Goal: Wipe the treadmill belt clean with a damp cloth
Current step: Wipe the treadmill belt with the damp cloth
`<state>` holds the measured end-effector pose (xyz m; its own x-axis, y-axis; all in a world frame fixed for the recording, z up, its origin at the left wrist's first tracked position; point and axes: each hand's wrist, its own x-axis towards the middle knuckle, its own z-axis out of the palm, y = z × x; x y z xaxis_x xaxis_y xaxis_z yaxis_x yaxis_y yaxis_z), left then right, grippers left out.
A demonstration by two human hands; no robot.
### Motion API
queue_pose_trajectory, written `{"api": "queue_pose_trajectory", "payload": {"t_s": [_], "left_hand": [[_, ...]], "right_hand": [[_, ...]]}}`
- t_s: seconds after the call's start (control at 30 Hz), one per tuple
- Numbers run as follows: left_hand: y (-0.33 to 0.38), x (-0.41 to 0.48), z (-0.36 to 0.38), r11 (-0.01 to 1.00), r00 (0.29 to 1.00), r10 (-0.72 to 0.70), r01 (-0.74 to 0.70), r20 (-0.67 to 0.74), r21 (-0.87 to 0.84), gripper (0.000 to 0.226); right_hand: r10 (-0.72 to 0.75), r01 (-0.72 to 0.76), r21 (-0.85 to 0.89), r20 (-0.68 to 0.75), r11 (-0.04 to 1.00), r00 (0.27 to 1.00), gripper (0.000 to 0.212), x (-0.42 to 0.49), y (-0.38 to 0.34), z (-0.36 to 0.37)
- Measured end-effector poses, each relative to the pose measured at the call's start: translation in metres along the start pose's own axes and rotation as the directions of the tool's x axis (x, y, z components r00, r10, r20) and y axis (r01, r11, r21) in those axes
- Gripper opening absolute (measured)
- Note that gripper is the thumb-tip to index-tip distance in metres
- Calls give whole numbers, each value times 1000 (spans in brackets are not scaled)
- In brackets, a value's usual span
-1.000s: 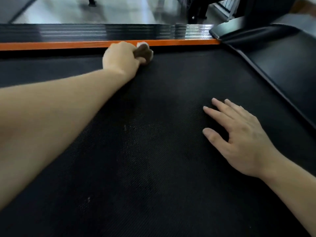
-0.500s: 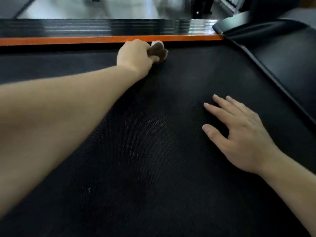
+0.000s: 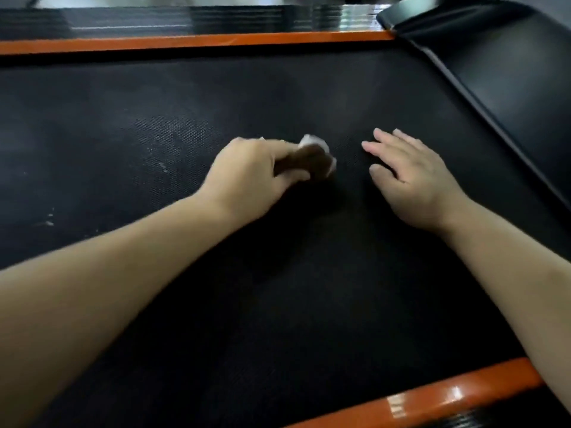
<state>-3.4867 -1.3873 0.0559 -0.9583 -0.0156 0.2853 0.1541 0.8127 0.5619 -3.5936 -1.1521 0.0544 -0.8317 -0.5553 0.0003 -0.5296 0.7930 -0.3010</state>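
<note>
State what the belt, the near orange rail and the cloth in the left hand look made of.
Belt: black, matte, rubbery-looking; fine dimpled grid texture. Near orange rail: hard, glossy, painted metal or plastic; bright reflections on it. Cloth, gripped by the left hand: soft crumpled fabric or paper, white edges, brown-stained middle.

- The cloth (image 3: 319, 157) sits on the belt (image 3: 278, 304), in the left hand (image 3: 251, 179).
- The right hand (image 3: 414, 185) lies on the belt just right of it.
- A rail (image 3: 185, 41) runs beyond both hands.
</note>
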Motion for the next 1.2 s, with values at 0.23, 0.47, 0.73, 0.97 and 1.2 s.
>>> {"api": "queue_pose_trajectory", "payload": {"t_s": [0.23, 0.47, 0.73, 0.97, 1.2], "left_hand": [[47, -46, 32, 936, 924, 345, -327, 165, -131, 43], [-26, 97, 18, 968, 976, -188, 203, -106, 147, 22], [-3, 72, 30, 982, 982, 181, -183, 51, 39, 36], [-75, 197, 10, 896, 920, -325, 373, -217, 240, 26], [-31, 134, 34, 991, 996, 25, -13, -87, 136, 24]], "right_hand": [[-12, 26, 259, -55, 966, 998, 38, -11, 17, -6], [-65, 68, 58, -39, 996, 997, 57, -10, 19, -3], [-87, 86, -37, -22, 996, 996, 71, -7, 19, -3], [-61, 61, -31, -14, 998, 998, 69, -10, 16, -5], [-79, 79, -34, 1, 996, 997, 71, -10, 18, -4]]}}
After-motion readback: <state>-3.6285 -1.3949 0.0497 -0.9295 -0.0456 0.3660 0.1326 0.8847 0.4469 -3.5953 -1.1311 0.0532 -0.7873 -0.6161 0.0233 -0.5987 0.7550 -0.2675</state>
